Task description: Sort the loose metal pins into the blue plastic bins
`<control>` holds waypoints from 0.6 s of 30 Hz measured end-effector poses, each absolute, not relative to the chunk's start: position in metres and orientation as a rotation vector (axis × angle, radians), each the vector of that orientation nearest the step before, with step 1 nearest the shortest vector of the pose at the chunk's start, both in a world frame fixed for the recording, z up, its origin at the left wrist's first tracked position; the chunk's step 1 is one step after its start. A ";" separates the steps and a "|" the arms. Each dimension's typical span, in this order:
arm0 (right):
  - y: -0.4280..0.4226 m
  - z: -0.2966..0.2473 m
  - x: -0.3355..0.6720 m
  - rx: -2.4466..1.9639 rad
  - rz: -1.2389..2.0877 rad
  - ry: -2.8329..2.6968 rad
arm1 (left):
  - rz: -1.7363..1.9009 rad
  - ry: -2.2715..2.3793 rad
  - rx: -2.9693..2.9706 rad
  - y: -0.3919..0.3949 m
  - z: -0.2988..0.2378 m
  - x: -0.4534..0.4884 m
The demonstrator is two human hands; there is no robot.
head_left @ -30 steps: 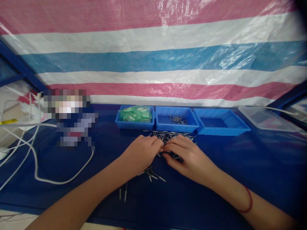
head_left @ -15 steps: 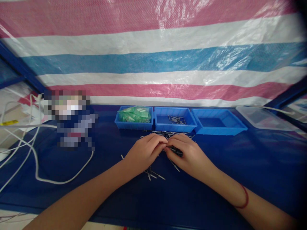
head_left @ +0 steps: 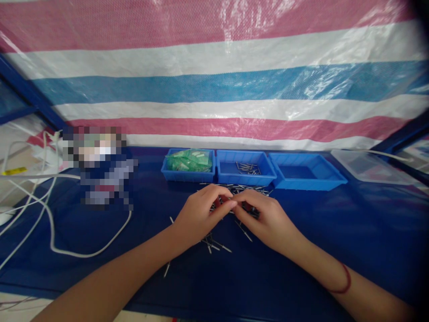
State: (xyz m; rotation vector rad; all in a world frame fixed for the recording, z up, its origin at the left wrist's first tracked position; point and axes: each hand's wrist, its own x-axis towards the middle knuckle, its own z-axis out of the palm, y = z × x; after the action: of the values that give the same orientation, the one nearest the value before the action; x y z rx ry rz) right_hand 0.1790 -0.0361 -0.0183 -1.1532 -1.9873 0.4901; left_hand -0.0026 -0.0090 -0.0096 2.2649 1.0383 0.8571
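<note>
Both hands meet over a heap of thin metal pins [head_left: 241, 188] on the blue table [head_left: 335, 232]. My left hand [head_left: 199, 213] is closed in a pinch, its fingertips touching those of my right hand [head_left: 264, 217]. My right hand is curled shut on a bundle of pins, whose dark ends show under its fingers. Several loose pins [head_left: 214, 245] lie beneath my left hand, and one lone pin [head_left: 166, 269] lies nearer the front edge. What my left fingertips pinch is too small to make out.
Three blue trays stand behind the heap: the left tray [head_left: 187, 172] holds green packets, the middle tray [head_left: 246, 175] a few pins, the right tray [head_left: 308, 179] nothing visible. A clear lid [head_left: 368, 172] lies far right. White cables [head_left: 50, 232] loop at left. A striped tarp hangs behind.
Both hands have lifted slightly off the heap and drawn their fingertips together. A few loose pins near my left hand have shifted toward the front edge.
</note>
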 end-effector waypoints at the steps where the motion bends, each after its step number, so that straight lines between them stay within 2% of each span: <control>1: -0.036 -0.018 0.179 -1.156 0.500 -1.982 | 0.860 1.044 2.255 -0.009 -0.009 -0.002; 18: -0.035 -0.017 0.183 -1.214 0.532 -1.877 | 0.897 1.061 2.234 -0.007 -0.004 -0.003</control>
State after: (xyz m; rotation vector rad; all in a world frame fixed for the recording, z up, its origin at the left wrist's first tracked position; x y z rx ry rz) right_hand 0.1826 -0.0346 -0.0166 -1.2140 -1.8768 0.5315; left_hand -0.0028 -0.0073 -0.0040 2.2341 1.0610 0.8969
